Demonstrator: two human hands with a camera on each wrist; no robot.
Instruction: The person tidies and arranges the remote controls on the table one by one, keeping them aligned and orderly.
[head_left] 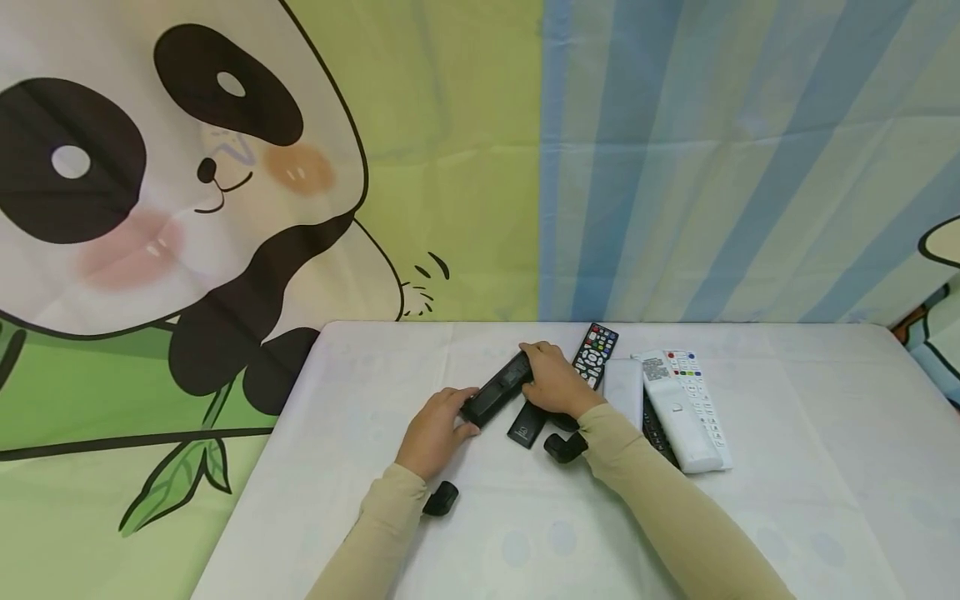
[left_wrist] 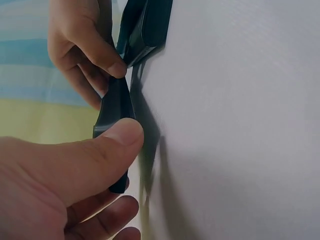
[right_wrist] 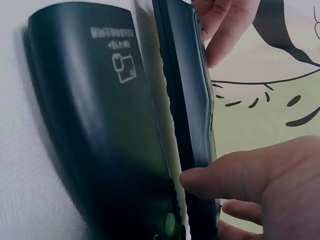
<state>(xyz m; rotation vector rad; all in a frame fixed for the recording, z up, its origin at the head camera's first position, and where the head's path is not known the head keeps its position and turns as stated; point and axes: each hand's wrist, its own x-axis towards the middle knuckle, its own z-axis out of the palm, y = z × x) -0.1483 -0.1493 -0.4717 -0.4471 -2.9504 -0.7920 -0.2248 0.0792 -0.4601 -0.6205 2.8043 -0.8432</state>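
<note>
Both hands hold a black remote control (head_left: 495, 392) with its underside facing up, a little above the white table. My left hand (head_left: 438, 429) pinches its near-left end, the thumb (left_wrist: 125, 134) lying along the edge in the left wrist view. At the far-right end, my right hand (head_left: 555, 379) grips it, with the thumb (right_wrist: 200, 182) on one side in the right wrist view. Beside it lies another black remote (head_left: 527, 425), partly hidden by the right hand; its rounded end (right_wrist: 90, 100) looks large in the right wrist view.
Right of the hands lie a black remote with coloured buttons (head_left: 595, 350), a pale flat remote (head_left: 624, 387), a white remote lying face down (head_left: 681, 412), a white button remote (head_left: 705, 400) and a partly covered black one (head_left: 657, 429). A patterned curtain (head_left: 465, 167) hangs behind the table.
</note>
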